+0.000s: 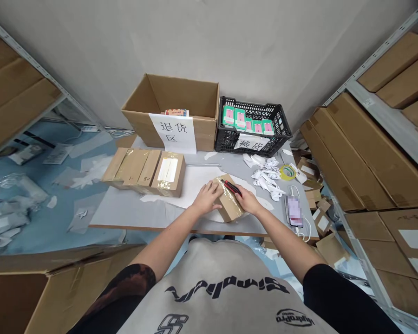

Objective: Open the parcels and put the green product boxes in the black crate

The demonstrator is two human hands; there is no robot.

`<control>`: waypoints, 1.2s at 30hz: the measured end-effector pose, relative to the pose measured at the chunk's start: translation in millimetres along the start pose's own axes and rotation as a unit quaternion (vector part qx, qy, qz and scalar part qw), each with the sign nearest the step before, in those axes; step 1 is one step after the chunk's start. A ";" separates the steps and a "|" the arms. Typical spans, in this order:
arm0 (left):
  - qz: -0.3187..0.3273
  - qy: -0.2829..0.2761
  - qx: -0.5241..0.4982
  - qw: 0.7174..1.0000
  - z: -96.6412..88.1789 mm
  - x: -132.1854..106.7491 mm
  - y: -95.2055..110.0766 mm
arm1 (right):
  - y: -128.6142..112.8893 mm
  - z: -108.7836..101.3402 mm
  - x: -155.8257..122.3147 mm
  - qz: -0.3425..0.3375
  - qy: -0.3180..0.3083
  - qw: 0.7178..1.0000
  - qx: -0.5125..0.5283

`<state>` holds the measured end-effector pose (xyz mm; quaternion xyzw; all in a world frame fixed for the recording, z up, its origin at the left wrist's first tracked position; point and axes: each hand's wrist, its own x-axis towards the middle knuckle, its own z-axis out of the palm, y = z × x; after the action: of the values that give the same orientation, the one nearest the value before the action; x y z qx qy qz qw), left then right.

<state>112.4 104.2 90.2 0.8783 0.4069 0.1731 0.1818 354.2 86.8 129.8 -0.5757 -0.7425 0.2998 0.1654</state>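
Observation:
A small brown cardboard box (229, 204) with shiny clear tape lies at a slant on the table in front of me. My left hand (207, 197) grips its left side, fingers over the top and thumb towards the near face. In my right hand (246, 199) is a red and black box cutter (231, 186), held over the box's upper face with its tip pointing up and left. Whether its blade is out is too small to tell. White paper (195, 185) lies beneath and beside the box.
Several taped boxes (144, 167) stand in a row on the left. Behind are a large open carton (135, 121) and a black crate (226, 141) holding green-and-pink packs. Crumpled paper (268, 178), a tape roll (287, 172) and a phone (294, 211) lie right. Shelves flank the table.

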 end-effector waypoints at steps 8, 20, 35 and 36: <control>-0.052 0.032 0.010 0.998 27.2 -22.5 7.0 | -13.3 13.6 4.7 -0.017 -0.028 0.991 -0.128; -0.003 0.037 -0.033 0.999 16.9 -2.7 3.5 | -45.2 4.9 23.4 0.018 -0.112 0.942 -0.316; -0.032 0.062 -0.036 0.997 31.2 -4.6 4.5 | -39.4 -20.4 2.3 0.003 -0.163 0.930 -0.329; -0.030 0.063 -0.040 0.997 31.2 -4.7 4.4 | -37.4 -22.8 -2.2 0.002 -0.166 0.929 -0.330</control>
<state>126.5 92.4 64.2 0.8449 0.4370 0.2385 0.1956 340.0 84.7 171.2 -0.5410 -0.8154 0.1296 -0.1602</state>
